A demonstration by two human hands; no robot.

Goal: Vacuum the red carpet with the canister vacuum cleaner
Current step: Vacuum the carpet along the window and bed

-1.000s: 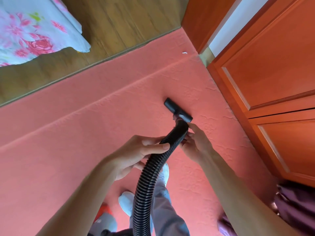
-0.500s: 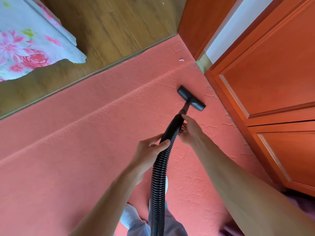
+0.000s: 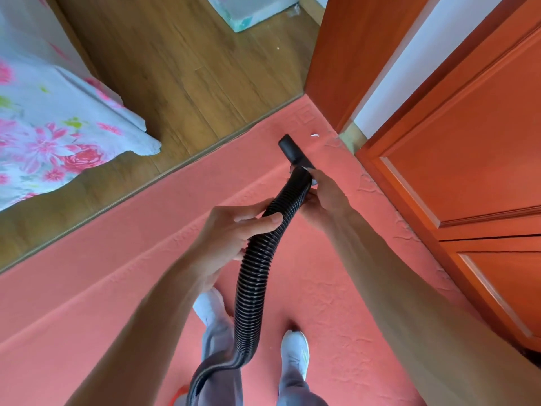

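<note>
The red carpet (image 3: 117, 303) lies under the person's feet, and the black nozzle (image 3: 288, 148) of the ribbed vacuum hose (image 3: 254, 273) is over it near its far corner; whether the nozzle touches the pile cannot be told. The right hand (image 3: 325, 197) grips the hose's upper end just behind the nozzle, its fingers curled and mostly hidden behind the hose, which also covers the nozzle's near end. The left hand (image 3: 231, 232) holds the hose lower down, with the thumb laid over the top and the fingers wrapped beneath. From there the hose bends down between two pale shoes (image 3: 295, 353) and is cut off at the bottom edge. A white scrap (image 3: 314, 135) lies just beside the nozzle. An orange wooden cabinet (image 3: 468, 142) borders the carpet on the right. Beyond the carpet's far edge is a wooden floor (image 3: 190, 68), with floral bedding (image 3: 52, 133) hanging over it at the left.
</note>
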